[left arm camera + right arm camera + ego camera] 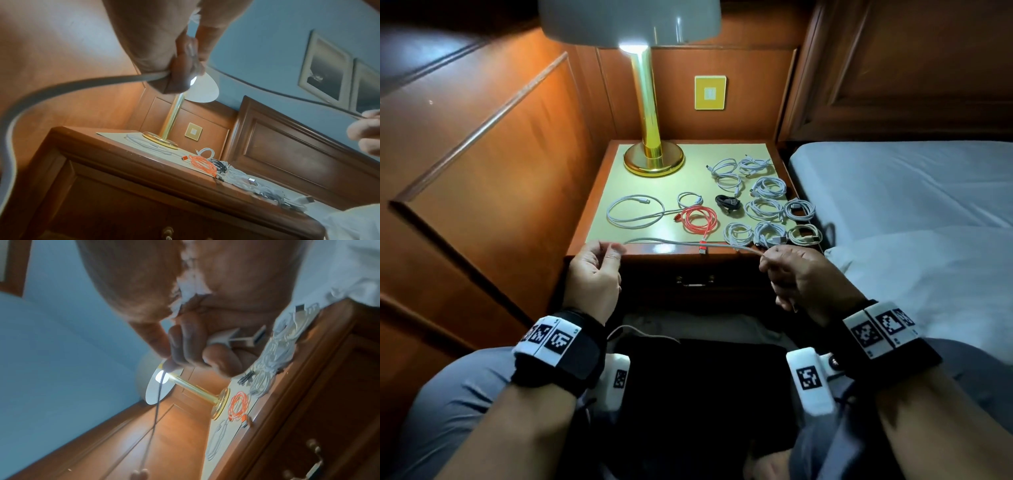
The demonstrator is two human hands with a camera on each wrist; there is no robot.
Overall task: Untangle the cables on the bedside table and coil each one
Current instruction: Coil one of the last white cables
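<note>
I stretch one white cable level along the front edge of the bedside table. My left hand pinches it between thumb and forefinger, and the slack trails down past that wrist. My right hand pinches the other part, fingers curled. In the left wrist view the cable leaves my left hand in a wide bend. In the right wrist view my right hand grips the cable. On the mat lie a loose white loop, a red coil, a black coil and several white coils.
A lit brass lamp stands at the back left of the table. Wood panelling closes in the left side and the back. A bed with white sheets borders the right. Below the table edge is a drawer handle.
</note>
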